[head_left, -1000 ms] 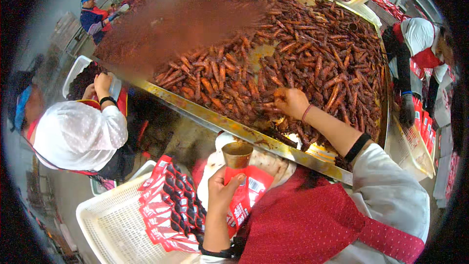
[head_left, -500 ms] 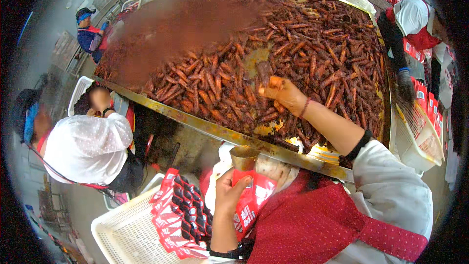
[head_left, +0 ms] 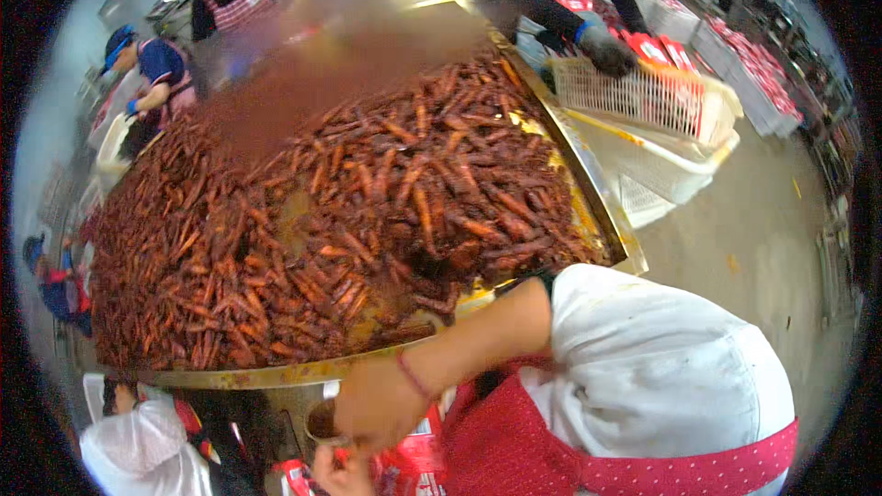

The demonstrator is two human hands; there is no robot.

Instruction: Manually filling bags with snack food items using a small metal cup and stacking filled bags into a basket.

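Note:
Low in the view, my left hand [head_left: 342,472] is closed at the top of a red and white pouch [head_left: 418,455]. A brassy metal funnel [head_left: 322,421] sits at the pouch's mouth. My right hand [head_left: 378,400] reaches down over the funnel. Its fingers are blurred and mostly hidden behind the back of the hand, so whatever they hold does not show. Beyond both hands lies a heap of long, dark reddish-brown sauced pieces [head_left: 423,184], like cooked meat necks, on a wide metal-edged table [head_left: 303,373].
Stacked cream plastic baskets [head_left: 643,101] stand past the table's right edge, with a co-worker's dark-gloved hand [head_left: 608,52] on the upper one. Another person in white [head_left: 147,445] is close on the left. More people work along the far left side. Steam or a smear blurs the far heap.
My right hand has come back from the heap to the funnel. The view has swung right, bringing the stacked baskets and floor further in. My left hand still holds the pouch.

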